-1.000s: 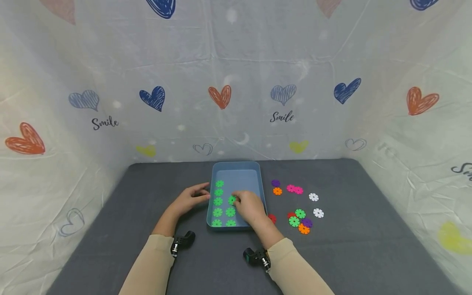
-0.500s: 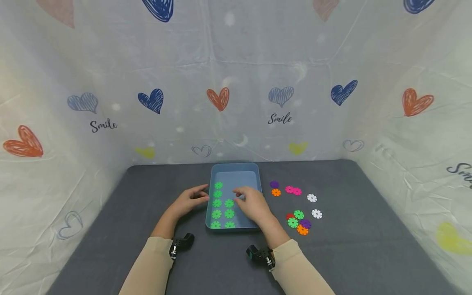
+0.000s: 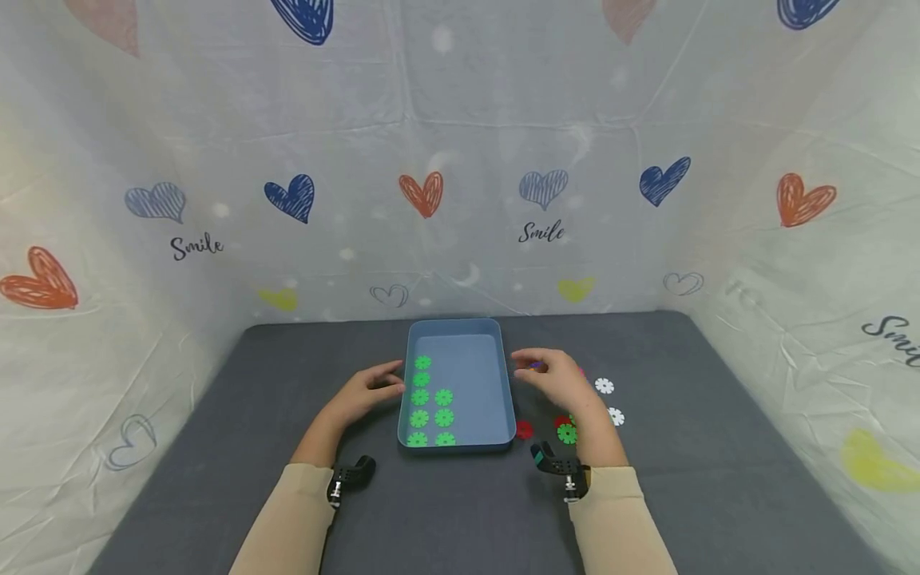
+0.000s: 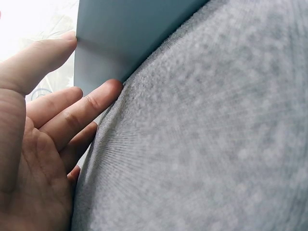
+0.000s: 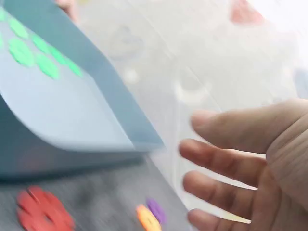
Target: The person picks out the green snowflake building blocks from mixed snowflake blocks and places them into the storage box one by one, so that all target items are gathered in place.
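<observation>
A blue-grey rectangular tray point(image 3: 474, 359) holds several green notched snowflake discs point(image 3: 444, 397) in two columns at its left. My left hand point(image 3: 362, 397) rests against the tray's left side with fingers extended; in the left wrist view, its thumb and a fingertip meet the tray wall point(image 4: 125, 33). Past the right rim hovers my right hand point(image 3: 564, 383), its fingers spread, with nothing between them in the right wrist view. Below it there lie an orange disc point(image 5: 147, 217) and a purple disc point(image 5: 156, 211). A pink one is mostly hidden by the hand.
A red disc point(image 3: 525, 430) lies beside the tray's lower right corner. Near the right wrist are a green disc point(image 3: 567, 434) and another red one, partly covered. Two white discs point(image 3: 604, 386) sit farther right. A printed cloth point(image 3: 460, 160) hangs behind the grey table point(image 3: 446, 519).
My right hand has let go of a green disc in the tray's second column, lifted, and moved right, out over the loose discs. The left hand has stayed at the tray's left side.
</observation>
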A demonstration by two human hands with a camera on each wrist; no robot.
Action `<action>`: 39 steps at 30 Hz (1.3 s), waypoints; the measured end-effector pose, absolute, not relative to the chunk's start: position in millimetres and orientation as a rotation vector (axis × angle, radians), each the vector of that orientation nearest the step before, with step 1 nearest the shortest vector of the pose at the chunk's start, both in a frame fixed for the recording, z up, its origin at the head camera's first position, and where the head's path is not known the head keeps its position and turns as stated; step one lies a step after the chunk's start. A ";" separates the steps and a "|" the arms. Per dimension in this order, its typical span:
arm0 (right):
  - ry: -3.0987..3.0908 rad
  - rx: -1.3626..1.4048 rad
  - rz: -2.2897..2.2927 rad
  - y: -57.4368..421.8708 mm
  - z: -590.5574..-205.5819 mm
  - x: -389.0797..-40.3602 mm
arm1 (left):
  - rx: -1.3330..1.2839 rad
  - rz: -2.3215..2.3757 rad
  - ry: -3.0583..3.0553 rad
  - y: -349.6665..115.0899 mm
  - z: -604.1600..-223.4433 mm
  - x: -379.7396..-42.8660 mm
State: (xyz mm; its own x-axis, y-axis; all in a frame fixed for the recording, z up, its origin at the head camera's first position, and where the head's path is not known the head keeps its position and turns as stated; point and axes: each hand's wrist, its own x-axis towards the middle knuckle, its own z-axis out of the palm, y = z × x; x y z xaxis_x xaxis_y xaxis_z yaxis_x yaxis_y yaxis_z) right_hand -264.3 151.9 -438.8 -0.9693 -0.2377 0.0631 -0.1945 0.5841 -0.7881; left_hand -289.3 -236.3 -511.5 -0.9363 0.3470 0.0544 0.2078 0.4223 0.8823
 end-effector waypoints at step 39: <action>2.738 -0.012 -1.204 221.4 -472.2 -264.1 | 0.496 1.531 2.506 -225.9 -475.7 -266.6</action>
